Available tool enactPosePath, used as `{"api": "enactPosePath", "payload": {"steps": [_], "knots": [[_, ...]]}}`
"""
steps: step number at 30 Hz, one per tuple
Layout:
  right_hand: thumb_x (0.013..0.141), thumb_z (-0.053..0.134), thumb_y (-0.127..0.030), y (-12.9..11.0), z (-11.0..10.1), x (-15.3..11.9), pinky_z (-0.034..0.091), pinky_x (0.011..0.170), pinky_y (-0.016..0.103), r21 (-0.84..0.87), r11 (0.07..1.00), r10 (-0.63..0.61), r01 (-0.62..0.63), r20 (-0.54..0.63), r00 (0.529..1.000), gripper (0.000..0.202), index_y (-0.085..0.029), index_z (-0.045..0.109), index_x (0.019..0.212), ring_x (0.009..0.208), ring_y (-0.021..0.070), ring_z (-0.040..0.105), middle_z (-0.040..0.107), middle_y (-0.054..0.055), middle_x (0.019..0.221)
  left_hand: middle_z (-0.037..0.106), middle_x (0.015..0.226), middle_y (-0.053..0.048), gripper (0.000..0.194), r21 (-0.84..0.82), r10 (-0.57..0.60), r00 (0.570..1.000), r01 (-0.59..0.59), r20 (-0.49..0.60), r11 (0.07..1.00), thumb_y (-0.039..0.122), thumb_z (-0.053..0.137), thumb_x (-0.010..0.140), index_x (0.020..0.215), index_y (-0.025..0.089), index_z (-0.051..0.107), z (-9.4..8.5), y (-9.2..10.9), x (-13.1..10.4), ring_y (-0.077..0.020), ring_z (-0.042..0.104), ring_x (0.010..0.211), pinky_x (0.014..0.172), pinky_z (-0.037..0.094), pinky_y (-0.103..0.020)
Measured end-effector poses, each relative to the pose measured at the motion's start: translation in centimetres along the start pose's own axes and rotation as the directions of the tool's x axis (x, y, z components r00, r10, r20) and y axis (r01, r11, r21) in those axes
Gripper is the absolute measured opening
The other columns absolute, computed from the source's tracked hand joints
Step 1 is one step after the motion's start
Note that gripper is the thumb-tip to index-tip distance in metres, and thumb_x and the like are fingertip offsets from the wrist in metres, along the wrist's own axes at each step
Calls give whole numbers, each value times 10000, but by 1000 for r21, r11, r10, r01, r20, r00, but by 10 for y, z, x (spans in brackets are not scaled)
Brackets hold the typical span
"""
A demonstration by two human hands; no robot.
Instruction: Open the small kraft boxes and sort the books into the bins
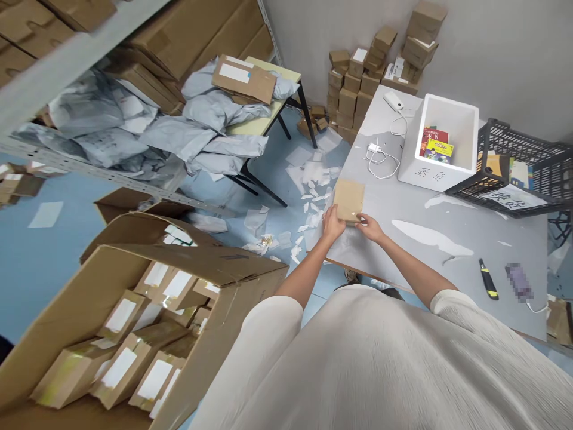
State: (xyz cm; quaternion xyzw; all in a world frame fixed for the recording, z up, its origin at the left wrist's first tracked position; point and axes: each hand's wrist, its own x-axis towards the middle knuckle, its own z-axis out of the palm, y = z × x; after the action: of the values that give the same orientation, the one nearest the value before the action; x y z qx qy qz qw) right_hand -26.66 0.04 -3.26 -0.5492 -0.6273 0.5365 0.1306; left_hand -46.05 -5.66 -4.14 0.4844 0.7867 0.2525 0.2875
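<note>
A small brown cardboard box (350,199) rests on the grey table (380,239) near its left edge. My left hand (332,223) grips the box at its near left corner. At the near right corner, my right hand (369,227) holds it with thumb and fingers. To the right on the same table lie a black and yellow utility knife (487,279) and a blurred-out phone-like object (519,282) with a white cable.
A white foam box (436,173) with books and a black crate (501,197) stand at the table's far right. Left is a large carton (242,263) of labelled boxes. Grey parcels (215,113) fill a shelf and side table. Paper scraps (313,173) litter the floor.
</note>
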Motion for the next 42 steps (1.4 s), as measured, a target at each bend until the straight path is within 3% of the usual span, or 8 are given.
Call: {"api": "enactPosePath", "payload": {"steps": [4, 10, 17, 22, 27, 31, 36, 42], "knots": [[863, 791, -315, 2, -20, -9, 546, 1211, 486, -32, 999, -37, 35, -45, 998, 463, -272, 809, 1324, 1282, 281, 745, 758, 48, 1471, 573, 1628, -153, 753, -25, 36, 999, -36, -17, 999, 167, 705, 879, 1609, 215, 529, 9, 16, -6, -378, 532, 1528, 1324, 418, -520], [860, 802, -332, 10, -63, -31, 400, 1348, 479, -99, 992, -90, 74, -168, 982, 406, -262, 864, 1255, 1517, 316, 611, 665, 52, 1614, 599, 1586, -151, 704, -35, 102, 995, -101, 5, 994, 148, 712, 865, 1551, 214, 570, 35, 47, -19, -367, 572, 1486, 1295, 458, -506], [880, 784, -324, 41, -129, -75, 396, 1354, 452, -93, 995, -55, 29, -293, 955, 408, -284, 862, 1278, 1524, 300, 608, 653, 24, 1632, 599, 1570, -134, 689, -11, 177, 981, -177, 75, 984, 165, 744, 850, 1515, 252, 588, 82, 116, -32, -362, 585, 1453, 1274, 476, -498], [875, 779, -307, 85, -188, -111, 424, 1337, 458, -48, 999, -27, 9, -383, 923, 391, -274, 867, 1254, 1503, 305, 627, 663, 32, 1620, 615, 1532, -112, 624, 12, 252, 957, -256, 147, 967, 167, 730, 864, 1469, 275, 625, 130, 180, -51, -346, 598, 1414, 1258, 490, -487], [850, 807, -303, 144, -252, -153, 403, 1351, 512, -7, 1000, 10, -15, -455, 891, 396, -273, 872, 1239, 1519, 326, 611, 686, 50, 1588, 596, 1531, -120, 538, 16, 282, 932, -293, 230, 956, 164, 733, 866, 1392, 268, 688, 194, 241, -88, -344, 591, 1424, 1237, 510, -474], [840, 811, -299, 191, -294, -184, 407, 1348, 520, 29, 998, 56, -48, -470, 881, 392, -275, 875, 1227, 1509, 327, 621, 700, 42, 1570, 582, 1555, -116, 512, 18, 285, 920, -300, 270, 954, 158, 756, 851, 1350, 265, 713, 244, 277, -120, -351, 595, 1428, 1227, 517, -472], [840, 804, -285, 234, -320, -207, 431, 1334, 505, 74, 994, 102, -77, -435, 895, 360, -265, 882, 1191, 1497, 321, 633, 716, 50, 1549, 569, 1551, -116, 465, 44, 224, 928, -247, 297, 968, 166, 777, 863, 1315, 260, 722, 284, 293, -155, -347, 598, 1431, 1192, 541, -458], [854, 794, -290, 264, -324, -214, 387, 1356, 489, 106, 992, 100, -63, -397, 912, 343, -250, 867, 1186, 1519, 297, 609, 703, 63, 1567, 534, 1546, -149, 460, 96, 136, 926, -180, 352, 979, 155, 731, 912, 1364, 233, 693, 302, 293, -179, -325, 613, 1413, 1189, 534, -441]]}}
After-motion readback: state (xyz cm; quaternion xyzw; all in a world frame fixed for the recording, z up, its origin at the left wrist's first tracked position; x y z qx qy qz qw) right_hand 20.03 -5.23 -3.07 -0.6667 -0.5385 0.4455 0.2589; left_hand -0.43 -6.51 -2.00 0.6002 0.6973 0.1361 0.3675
